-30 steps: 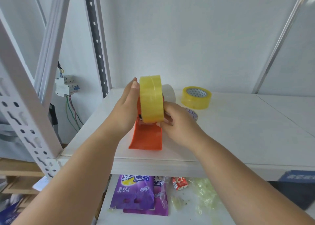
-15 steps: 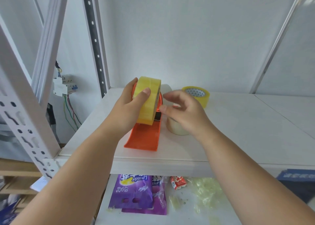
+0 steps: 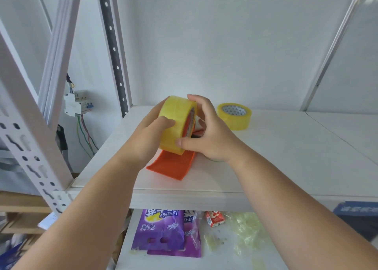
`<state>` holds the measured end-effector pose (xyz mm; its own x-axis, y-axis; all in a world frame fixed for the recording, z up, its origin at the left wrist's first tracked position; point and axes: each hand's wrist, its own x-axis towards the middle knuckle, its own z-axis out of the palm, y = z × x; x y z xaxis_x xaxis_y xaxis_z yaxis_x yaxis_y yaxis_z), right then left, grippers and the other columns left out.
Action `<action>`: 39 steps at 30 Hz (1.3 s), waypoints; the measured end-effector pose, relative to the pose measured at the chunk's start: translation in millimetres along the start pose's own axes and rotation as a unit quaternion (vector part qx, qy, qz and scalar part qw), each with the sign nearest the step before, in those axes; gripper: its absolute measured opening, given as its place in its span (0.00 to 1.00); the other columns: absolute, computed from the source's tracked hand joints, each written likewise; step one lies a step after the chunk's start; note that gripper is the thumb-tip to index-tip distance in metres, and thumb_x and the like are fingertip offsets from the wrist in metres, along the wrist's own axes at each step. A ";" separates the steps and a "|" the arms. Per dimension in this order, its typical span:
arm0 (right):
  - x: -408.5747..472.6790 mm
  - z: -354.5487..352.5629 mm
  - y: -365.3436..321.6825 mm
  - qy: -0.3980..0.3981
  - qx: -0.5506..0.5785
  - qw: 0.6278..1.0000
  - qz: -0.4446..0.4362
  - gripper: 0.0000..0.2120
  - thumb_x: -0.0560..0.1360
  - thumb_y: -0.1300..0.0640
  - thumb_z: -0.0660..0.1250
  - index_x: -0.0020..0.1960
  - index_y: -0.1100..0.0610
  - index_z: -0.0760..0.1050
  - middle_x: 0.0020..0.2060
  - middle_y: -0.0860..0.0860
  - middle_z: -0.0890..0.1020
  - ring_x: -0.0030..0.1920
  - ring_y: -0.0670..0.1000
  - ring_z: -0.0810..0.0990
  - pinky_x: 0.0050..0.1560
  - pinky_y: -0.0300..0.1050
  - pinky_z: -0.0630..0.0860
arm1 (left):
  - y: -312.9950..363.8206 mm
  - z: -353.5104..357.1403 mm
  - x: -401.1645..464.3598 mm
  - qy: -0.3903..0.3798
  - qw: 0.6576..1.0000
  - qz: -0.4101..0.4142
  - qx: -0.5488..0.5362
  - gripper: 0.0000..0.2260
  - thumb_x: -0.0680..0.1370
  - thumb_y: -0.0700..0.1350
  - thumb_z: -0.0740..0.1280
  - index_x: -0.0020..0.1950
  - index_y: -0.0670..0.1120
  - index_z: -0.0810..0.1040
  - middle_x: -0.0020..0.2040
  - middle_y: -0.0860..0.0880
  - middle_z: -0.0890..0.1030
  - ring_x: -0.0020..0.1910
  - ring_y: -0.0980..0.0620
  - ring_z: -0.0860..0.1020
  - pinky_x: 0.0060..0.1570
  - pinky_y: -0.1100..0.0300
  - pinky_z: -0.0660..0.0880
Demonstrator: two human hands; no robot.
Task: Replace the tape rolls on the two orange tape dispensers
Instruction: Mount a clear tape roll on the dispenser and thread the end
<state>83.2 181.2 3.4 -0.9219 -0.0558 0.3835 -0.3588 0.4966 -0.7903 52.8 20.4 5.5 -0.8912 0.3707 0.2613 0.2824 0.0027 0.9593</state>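
Observation:
An orange tape dispenser (image 3: 171,165) stands on the white shelf (image 3: 286,157), its curved base pointing toward me. A yellow tape roll (image 3: 176,120) sits upright at the dispenser's hub, tilted slightly. My left hand (image 3: 149,134) grips the roll from the left, thumb across its outer face. My right hand (image 3: 208,134) clasps the roll's right side, fingers over the top and thumb at the bottom edge. Part of another roll (image 3: 214,159) shows under my right wrist. A second yellow tape roll (image 3: 235,116) lies flat behind, to the right. Only one dispenser is visible.
Perforated white and grey rack posts (image 3: 30,147) rise on the left. A breaker box with wires (image 3: 78,104) hangs on the left wall. The lower shelf holds purple Lavender packets (image 3: 161,231), a small red pack (image 3: 214,218) and crumpled clear tape (image 3: 247,228).
My right hand has moved in from beside the roll and closed on its right side. The roll has tilted and my left thumb has slid across its face.

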 end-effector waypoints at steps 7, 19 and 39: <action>-7.8 13.2 8.3 -0.020 -0.126 0.990 -0.060 0.45 0.63 0.54 0.78 0.73 0.48 0.59 0.71 0.45 0.63 0.70 0.40 0.60 0.68 0.36 0.60 | -6.4 -0.7 0.4 0.038 0.995 -0.024 0.087 0.21 0.71 0.58 0.69 0.60 0.51 0.73 0.52 0.54 0.81 0.50 0.57 0.81 0.47 0.60 0.77; -36.6 -16.6 49.3 0.118 -0.254 0.959 -0.041 0.22 0.72 0.55 0.70 0.66 0.53 0.73 0.58 0.50 0.77 0.55 0.51 0.77 0.53 0.42 0.71 | -2.5 -23.8 8.5 0.083 0.975 -0.036 0.205 0.23 0.68 0.53 0.59 0.63 0.55 0.74 0.49 0.55 0.79 0.44 0.62 0.75 0.41 0.65 0.70; -31.0 -33.9 69.5 0.089 -0.415 0.905 -0.038 0.17 0.71 0.50 0.64 0.58 0.54 0.80 0.51 0.53 0.85 0.53 0.59 0.80 0.56 0.49 0.71 | -9.1 5.2 38.0 0.080 0.965 -0.020 0.250 0.17 0.73 0.59 0.68 0.58 0.55 0.72 0.46 0.57 0.77 0.42 0.61 0.75 0.36 0.65 0.69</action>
<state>91.7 246.8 -47.2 -0.8343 -0.0133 0.5511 -0.1183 0.9807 -0.1554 18.2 39.3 6.2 -0.9372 0.2121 0.2768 0.3464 0.4761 0.8083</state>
